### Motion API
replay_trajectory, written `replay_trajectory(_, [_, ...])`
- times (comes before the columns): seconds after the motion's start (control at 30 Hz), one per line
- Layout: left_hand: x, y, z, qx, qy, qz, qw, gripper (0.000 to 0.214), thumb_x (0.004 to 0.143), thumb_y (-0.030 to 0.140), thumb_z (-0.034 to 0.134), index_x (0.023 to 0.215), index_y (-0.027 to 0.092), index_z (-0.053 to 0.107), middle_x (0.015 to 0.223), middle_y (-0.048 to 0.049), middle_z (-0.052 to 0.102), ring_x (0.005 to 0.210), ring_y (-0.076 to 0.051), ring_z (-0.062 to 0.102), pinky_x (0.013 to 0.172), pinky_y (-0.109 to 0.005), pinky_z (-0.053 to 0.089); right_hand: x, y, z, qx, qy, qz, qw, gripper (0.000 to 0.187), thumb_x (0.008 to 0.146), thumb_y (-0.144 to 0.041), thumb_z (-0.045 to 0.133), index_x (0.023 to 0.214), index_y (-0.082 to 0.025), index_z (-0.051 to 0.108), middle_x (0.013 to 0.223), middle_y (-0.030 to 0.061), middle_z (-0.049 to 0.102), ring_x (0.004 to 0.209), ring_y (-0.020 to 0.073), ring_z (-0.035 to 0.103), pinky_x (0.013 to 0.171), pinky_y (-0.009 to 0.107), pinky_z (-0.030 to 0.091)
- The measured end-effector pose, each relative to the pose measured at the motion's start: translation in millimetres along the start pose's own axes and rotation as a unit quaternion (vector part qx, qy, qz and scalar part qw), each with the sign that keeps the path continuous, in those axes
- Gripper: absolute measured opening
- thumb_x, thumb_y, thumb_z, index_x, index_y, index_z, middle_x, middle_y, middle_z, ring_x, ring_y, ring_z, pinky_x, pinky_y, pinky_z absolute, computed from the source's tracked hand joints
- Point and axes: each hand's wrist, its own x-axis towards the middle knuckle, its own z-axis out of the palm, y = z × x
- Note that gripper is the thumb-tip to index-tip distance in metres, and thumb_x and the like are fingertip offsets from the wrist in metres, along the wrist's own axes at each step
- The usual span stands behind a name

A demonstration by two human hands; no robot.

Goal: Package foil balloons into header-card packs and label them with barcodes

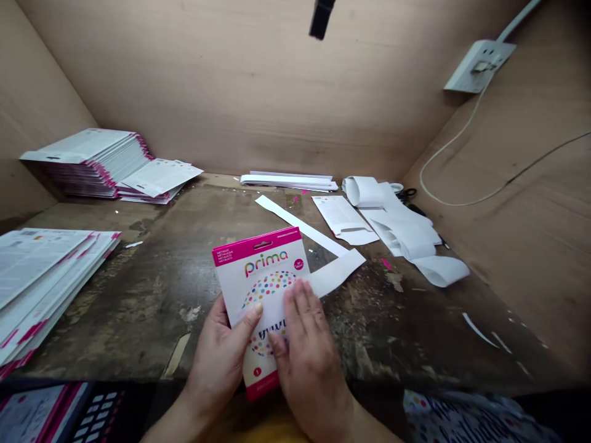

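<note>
A flat printed packet (265, 261) with pink edges and a coloured dot design is tilted slightly in front of me. My left hand (219, 351) grips its lower left side, thumb on the front and fingers behind. My right hand (309, 351) lies flat over the packet's right half, fingers stretched and close together. A white paper strip (335, 274) comes out from beside these fingers and bends back across the table. A plain white band crosses the printed design, partly hidden by both hands; whether it is the same strip I cannot tell.
Stacks of packets stand at the back left (87, 166) and near left (41, 271). Behind lie folded white strips (289, 181). To the right are a single packet (344, 218), curled white paper (410, 227) and black-handled scissors (406, 194). A cable hangs from a wall socket (480, 66).
</note>
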Motion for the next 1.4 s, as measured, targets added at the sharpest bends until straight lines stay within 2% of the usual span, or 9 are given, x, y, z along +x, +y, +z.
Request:
replay_trajectory(0.27, [3, 5, -9.2, -0.028, -0.011, -0.055, 0.998, 0.063, 0.07, 0.025, 0.076, 0.125, 0.024, 0.045, 0.107, -0.0087, 0.069, 0.091, -0.028, 0.069, 0.082, -0.044, 0.056, 14, 14, -12, 0.205, -0.02, 0.218, 0.954, 0.059, 0.089, -0.034, 0.053, 0.141, -0.01, 0.037, 0.141, 0.0191, 0.042, 0.127, 0.0309, 0.044, 0.101, 0.049, 0.043])
replay_trajectory(0.33, [5, 8, -12.7, -0.028, -0.015, -0.074, 0.997, 0.063, 0.069, 0.023, 0.077, 0.124, 0.024, 0.045, 0.107, -0.0084, 0.069, 0.092, -0.028, 0.068, 0.082, -0.044, 0.056, 23, 20, -16, 0.363, -0.042, 0.316, 0.876, 0.056, 0.086, -0.036, 0.057, 0.136, -0.014, 0.044, 0.131, 0.0165, 0.054, 0.117, 0.0303, 0.055, 0.095, 0.048, 0.048])
replay_trajectory(0.5, [5, 11, -18.2, -0.023, -0.045, -0.103, 0.993, 0.059, 0.071, 0.024, 0.076, 0.122, 0.025, 0.045, 0.112, -0.0092, 0.067, 0.096, -0.03, 0.067, 0.084, -0.046, 0.055, 39, 35, -28, 0.691, -0.188, 0.427, 0.552, 0.038, 0.076, -0.033, 0.073, 0.106, -0.012, 0.064, 0.096, 0.0127, 0.072, 0.09, 0.0283, 0.068, 0.084, 0.047, 0.053])
replay_trajectory(0.6, [4, 11, -15.6, -0.023, -0.061, -0.114, 0.991, 0.057, 0.072, 0.025, 0.075, 0.121, 0.024, 0.046, 0.114, -0.0097, 0.067, 0.096, -0.029, 0.067, 0.085, -0.046, 0.054, 41, 40, -30, 0.736, -0.222, 0.428, 0.475, 0.037, 0.073, -0.026, 0.076, 0.105, -0.012, 0.064, 0.093, 0.0117, 0.073, 0.088, 0.0266, 0.069, 0.087, 0.047, 0.052])
replay_trajectory(0.77, [8, 15, -14.1, -0.015, -0.065, -0.117, 0.991, 0.055, 0.074, 0.028, 0.075, 0.12, 0.025, 0.046, 0.116, -0.0088, 0.066, 0.099, -0.029, 0.066, 0.088, -0.045, 0.053, 40, 42, -25, 0.742, -0.208, 0.441, 0.46, 0.037, 0.077, -0.023, 0.072, 0.11, -0.014, 0.06, 0.099, 0.0132, 0.071, 0.095, 0.0279, 0.067, 0.089, 0.05, 0.049])
replay_trajectory(0.97, [8, 29, -21.8, -0.082, -0.144, -0.229, 0.959, 0.073, 0.075, 0.072, 0.05, 0.114, 0.01, 0.058, 0.111, -0.02, 0.067, 0.109, -0.035, 0.06, 0.09, -0.046, 0.05, 45, 53, -25, 0.716, -0.127, 0.48, 0.492, 0.041, 0.074, -0.035, 0.07, 0.111, -0.019, 0.059, 0.107, 0.0145, 0.069, 0.099, 0.0333, 0.065, 0.088, 0.056, 0.049])
replay_trajectory(1.07, [10, 23, -17.7, -0.108, -0.15, -0.247, 0.951, 0.058, 0.078, 0.059, 0.059, 0.111, 0.011, 0.061, 0.108, -0.0186, 0.068, 0.109, -0.034, 0.06, 0.089, -0.046, 0.05, 43, 53, -22, 0.718, -0.163, 0.49, 0.466, 0.042, 0.076, -0.036, 0.067, 0.113, -0.019, 0.058, 0.109, 0.0153, 0.068, 0.099, 0.034, 0.065, 0.088, 0.056, 0.049])
replay_trajectory(1.27, [23, 9, -22.6, 0.008, 0.071, -0.08, 0.994, 0.039, 0.073, 0.038, 0.072, 0.1, 0.012, 0.063, 0.091, -0.0114, 0.074, 0.089, -0.03, 0.068, 0.08, -0.041, 0.053, 34, 50, -1, 0.701, -0.196, 0.519, 0.448, 0.042, 0.078, -0.03, 0.068, 0.116, -0.016, 0.057, 0.104, 0.0154, 0.07, 0.096, 0.0334, 0.066, 0.086, 0.056, 0.05])
replay_trajectory(1.4, [25, 20, -34.6, 0.281, 0.116, 0.057, 0.951, 0.028, 0.078, 0.04, 0.065, 0.086, 0.014, 0.069, 0.083, -0.0079, 0.073, 0.084, -0.028, 0.067, 0.071, -0.033, 0.052, 35, 48, 10, 0.689, -0.18, 0.517, 0.474, 0.044, 0.076, -0.03, 0.072, 0.114, -0.016, 0.058, 0.103, 0.0143, 0.071, 0.092, 0.0331, 0.067, 0.081, 0.053, 0.053])
